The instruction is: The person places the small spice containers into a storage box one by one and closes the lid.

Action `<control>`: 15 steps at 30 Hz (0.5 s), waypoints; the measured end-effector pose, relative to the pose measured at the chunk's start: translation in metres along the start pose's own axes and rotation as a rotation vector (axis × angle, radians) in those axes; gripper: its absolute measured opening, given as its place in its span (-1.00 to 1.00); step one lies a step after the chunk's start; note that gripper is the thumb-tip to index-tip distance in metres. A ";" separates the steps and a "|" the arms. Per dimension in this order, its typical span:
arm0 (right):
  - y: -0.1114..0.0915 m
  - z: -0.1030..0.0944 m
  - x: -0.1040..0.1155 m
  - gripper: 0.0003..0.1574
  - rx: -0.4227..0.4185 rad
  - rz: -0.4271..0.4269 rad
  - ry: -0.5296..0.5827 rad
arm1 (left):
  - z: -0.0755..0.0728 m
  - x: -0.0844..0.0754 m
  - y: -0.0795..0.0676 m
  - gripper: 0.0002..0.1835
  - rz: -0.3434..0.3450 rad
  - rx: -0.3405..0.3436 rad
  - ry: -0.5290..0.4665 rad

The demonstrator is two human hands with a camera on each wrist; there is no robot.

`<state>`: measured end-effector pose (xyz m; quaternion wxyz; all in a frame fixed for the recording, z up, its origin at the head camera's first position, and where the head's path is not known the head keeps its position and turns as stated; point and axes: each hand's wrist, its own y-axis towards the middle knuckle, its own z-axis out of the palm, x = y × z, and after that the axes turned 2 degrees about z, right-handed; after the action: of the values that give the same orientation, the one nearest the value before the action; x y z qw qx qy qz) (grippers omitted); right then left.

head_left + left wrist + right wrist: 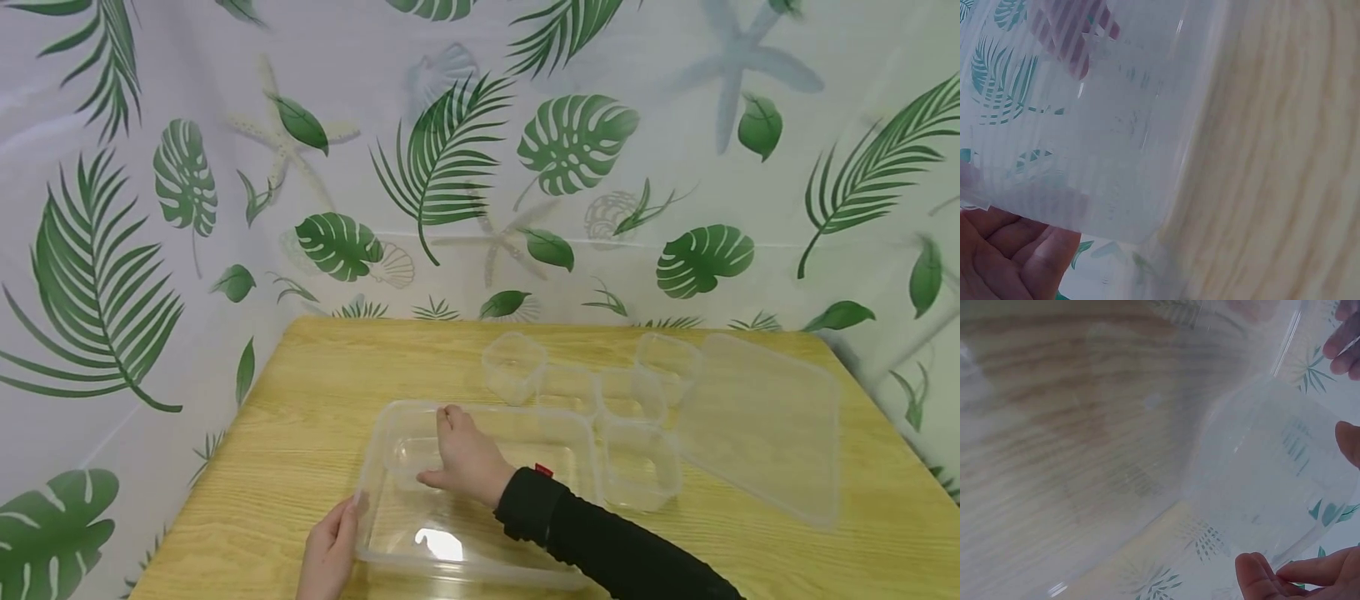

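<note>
A large clear plastic box (472, 570) sits on the wooden table with its open top up. My left hand (330, 546) holds its left side, the fingers at the rim; in the left wrist view the hand (1016, 256) shows beside the see-through wall (1116, 144). Inside the box, at the back left corner, is a small clear plastic container (408, 460). My right hand (471, 460) reaches over the box and grips this container. In the right wrist view, thumb and fingers lie on opposite sides of the small container (1254, 475).
Several more small clear containers stand behind and to the right of the box, among them one at the back (513, 367) and one close to its right wall (641, 471). A flat translucent lid (765, 425) lies at the right. A leaf-print curtain (450, 275) hangs behind the table (255, 467).
</note>
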<state>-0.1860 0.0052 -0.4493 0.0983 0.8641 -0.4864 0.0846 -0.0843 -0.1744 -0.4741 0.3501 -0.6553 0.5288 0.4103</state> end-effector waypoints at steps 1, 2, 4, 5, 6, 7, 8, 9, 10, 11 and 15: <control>0.001 0.001 0.001 0.14 -0.001 -0.001 -0.004 | 0.000 0.000 0.000 -0.60 -0.006 0.002 0.005; 0.001 0.001 0.001 0.14 0.000 0.001 -0.007 | -0.001 0.000 0.000 -0.59 -0.013 0.002 0.008; 0.002 0.002 0.002 0.15 -0.002 0.002 -0.009 | -0.002 0.000 0.000 -0.59 -0.019 0.001 0.013; 0.003 0.002 0.003 0.15 -0.001 0.004 -0.010 | -0.002 0.000 0.000 -0.59 -0.021 0.001 0.012; 0.004 0.002 0.003 0.15 -0.002 0.004 -0.010 | -0.002 0.001 0.001 -0.58 -0.022 0.002 0.012; 0.004 0.002 0.004 0.14 -0.003 0.004 -0.010 | -0.002 0.001 0.001 -0.58 -0.019 0.001 0.009; 0.005 0.003 0.004 0.14 -0.007 0.001 -0.012 | -0.002 0.001 0.001 -0.58 -0.014 0.001 0.008; 0.005 0.003 0.004 0.14 -0.011 -0.003 -0.013 | -0.002 0.002 0.001 -0.58 -0.007 0.003 0.007; 0.006 0.004 0.004 0.14 -0.014 -0.006 -0.013 | -0.002 0.002 0.001 -0.58 0.000 0.002 0.007; 0.006 0.004 0.004 0.14 -0.016 -0.009 -0.012 | -0.002 0.003 0.001 -0.59 0.005 0.005 0.005; 0.007 0.005 0.005 0.14 -0.018 -0.008 -0.005 | -0.001 0.004 0.000 -0.59 0.026 0.006 0.006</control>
<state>-0.1890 -0.0040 -0.4525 0.1052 0.8653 -0.4839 0.0778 -0.0841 -0.1773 -0.4769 0.3450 -0.6487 0.5396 0.4112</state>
